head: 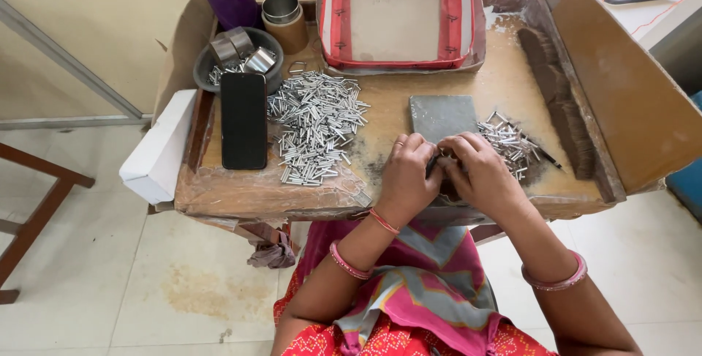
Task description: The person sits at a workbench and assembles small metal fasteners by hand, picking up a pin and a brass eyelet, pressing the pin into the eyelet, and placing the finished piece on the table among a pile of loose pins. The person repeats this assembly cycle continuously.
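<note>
My left hand (406, 174) and my right hand (479, 173) meet at the front of a small worktable (241, 188). Both pinch a thin dark rod-like piece (433, 163) between their fingertips. Just beyond them lies a grey stone slab (442, 116). A small heap of short silver metal tubes (508, 142) sits right of the slab, close to my right hand. A large heap of the same tubes (316, 123) lies left of my left hand. What the fingers hide beneath them cannot be seen.
A black phone (243, 120) lies flat at the left. Behind it are a dark bowl (208, 63) of metal pieces and a round tin (284, 13). A red-edged tray (398, 16) stands at the back. A cardboard flap (629, 85) rises on the right.
</note>
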